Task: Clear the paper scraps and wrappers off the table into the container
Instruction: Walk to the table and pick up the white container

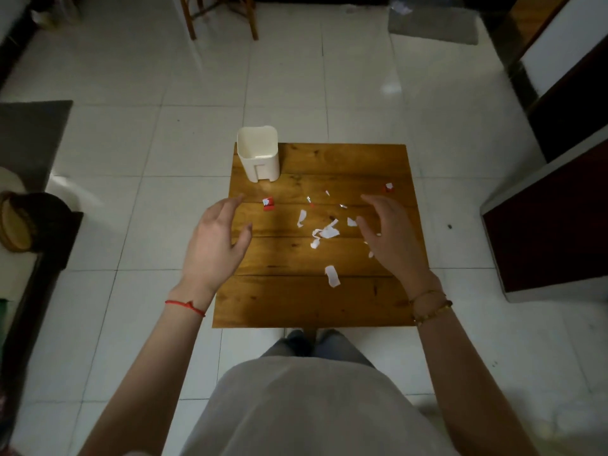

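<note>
On the wooden desk (296, 301), container (258, 156) at the far-left corner and paper scraps (324, 232) scattered mid-desk, your left hand (215, 238) and right hand (390, 235) hover, fingers spread, empty, seemingly poised to gather.

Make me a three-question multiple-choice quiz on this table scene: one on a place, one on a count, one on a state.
1. Where on the table does the white container stand?
A. far left corner
B. near right corner
C. centre

2. How many red wrappers lie on the table?
A. none
B. two
C. five

3. What are the hands doing?
A. both open, holding nothing
B. both gripping the container
C. one clutching a wrapper

Answers:
A, it stands at the far left corner.
B, one red wrapper lies left, another right.
A, left hand and right hand hover with spread fingers.
</note>
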